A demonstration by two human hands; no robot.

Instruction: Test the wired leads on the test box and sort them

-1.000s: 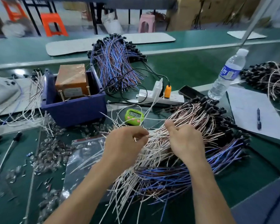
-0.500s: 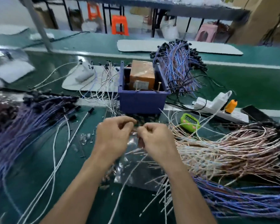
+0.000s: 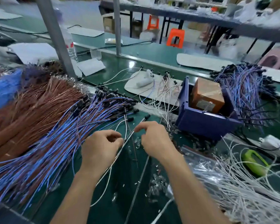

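Both hands work over the middle of the green bench point(image 3: 124, 183), near its front edge. The left hand point(image 3: 102, 149) is curled narrow, thumb and forefinger meeting on a single white lead point(image 3: 116, 158). The right hand point(image 3: 153, 138) is also curled and pinches the same lead a little higher up. The lead's black plug end points away toward the back of the bench, and its tail trails down toward the front edge.

A dark blue bin point(image 3: 205, 125) stands right of centre, tilted in view, and holds the orange-brown test box point(image 3: 207, 94). Just beside the right forearm lies a clear plastic bag point(image 3: 199, 160) of small clear parts, with more of them scattered loose on the bench.

Sorted heaps lie all round:
- Blue leads point(image 3: 55, 143) with black plugs fan across the left side, with brown leads point(image 3: 31, 102) behind them.
- Loose white leads point(image 3: 241, 191) spread at the front right corner.
- Another blue bundle point(image 3: 246, 88) sits behind the bin.
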